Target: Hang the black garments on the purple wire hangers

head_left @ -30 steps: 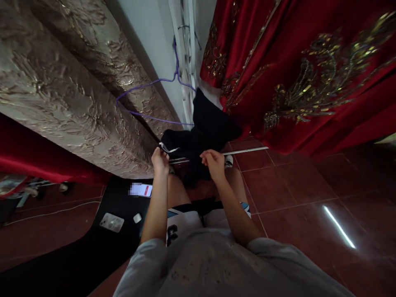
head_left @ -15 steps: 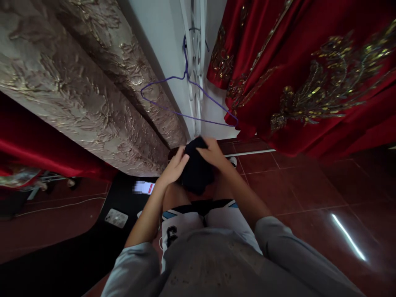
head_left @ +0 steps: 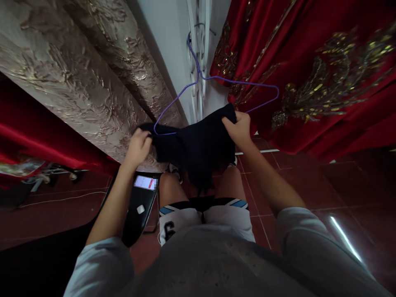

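Note:
A dark navy garment (head_left: pixel 198 144), its exact kind unclear, is stretched out between my two hands above my knees. My left hand (head_left: pixel 140 146) is closed on its left end, a little blurred. At the upper right corner, my right hand (head_left: pixel 238 128) pinches the cloth between thumb and fingers. A purple wire hanger (head_left: pixel 198 74) hangs just beyond the garment, tilted. Its left corner lies over the cloth near my left hand, and part of its bottom bar is hidden behind the fabric.
The hanger's hook is on a white metal rack (head_left: pixel 201 49). A beige textured curtain (head_left: pixel 102 86) hangs on the left, red sequined cloth (head_left: pixel 309 90) on the right. Beside my left knee, a black bench (head_left: pixel 133 231) bears a lit phone (head_left: pixel 144 182) and a small white case (head_left: pixel 140 209).
My hands have moved apart, spreading the bunched garment wide and lifting it up to the hanger. The hanger has swung and tilted, its right end now higher.

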`<action>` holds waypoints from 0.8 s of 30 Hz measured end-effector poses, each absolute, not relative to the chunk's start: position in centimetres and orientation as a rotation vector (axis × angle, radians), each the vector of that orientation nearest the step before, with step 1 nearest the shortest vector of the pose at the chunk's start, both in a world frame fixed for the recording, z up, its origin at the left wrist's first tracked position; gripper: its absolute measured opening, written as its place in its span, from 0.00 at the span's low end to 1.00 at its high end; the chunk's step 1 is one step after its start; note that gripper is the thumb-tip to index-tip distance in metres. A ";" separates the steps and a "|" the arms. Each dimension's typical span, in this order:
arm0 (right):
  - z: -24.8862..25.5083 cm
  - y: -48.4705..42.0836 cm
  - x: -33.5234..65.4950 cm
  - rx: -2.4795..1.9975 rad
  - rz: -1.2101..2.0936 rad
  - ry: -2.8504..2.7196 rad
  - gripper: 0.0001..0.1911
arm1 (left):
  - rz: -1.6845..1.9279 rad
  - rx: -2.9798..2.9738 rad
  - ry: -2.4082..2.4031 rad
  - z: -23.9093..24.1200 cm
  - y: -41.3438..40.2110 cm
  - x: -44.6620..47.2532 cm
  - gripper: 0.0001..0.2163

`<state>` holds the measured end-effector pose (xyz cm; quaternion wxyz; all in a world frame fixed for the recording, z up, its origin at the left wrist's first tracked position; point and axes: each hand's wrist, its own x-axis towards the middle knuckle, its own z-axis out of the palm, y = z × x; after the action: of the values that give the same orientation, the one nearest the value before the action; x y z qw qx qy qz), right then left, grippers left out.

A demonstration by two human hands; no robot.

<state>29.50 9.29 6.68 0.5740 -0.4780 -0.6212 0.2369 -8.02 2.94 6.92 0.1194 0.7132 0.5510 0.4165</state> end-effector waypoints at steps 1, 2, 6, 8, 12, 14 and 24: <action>7.0 8.9 29.6 -1.108 0.566 -1.467 0.19 | 1.317 2.074 1.591 8.3 3.9 -7.4 0.06; 7.3 8.5 29.5 -1.092 0.583 -1.485 0.18 | 1.383 2.057 1.547 9.6 4.9 -6.5 0.04; 7.4 7.1 29.8 -0.999 0.604 -1.558 0.06 | 1.290 2.140 1.285 12.9 7.6 -3.0 0.15; 7.6 6.9 31.4 -0.984 0.459 -1.491 0.09 | 1.201 2.221 1.232 13.6 8.3 -2.2 0.18; 9.6 8.3 36.7 -1.116 0.232 -1.412 0.13 | 1.181 2.255 1.279 14.1 9.1 -2.4 0.14; 11.5 9.1 38.8 -1.172 0.252 -1.493 0.08 | 1.202 2.244 1.304 14.2 9.3 -2.4 0.11; 18.2 10.3 39.8 -1.381 0.792 -1.757 0.09 | 1.565 1.804 1.344 13.9 9.4 -2.9 0.04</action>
<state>39.79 10.26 18.22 0.3757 -0.5399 -0.6866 0.3096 -2.88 9.41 13.86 0.1989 0.6451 0.4807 0.5597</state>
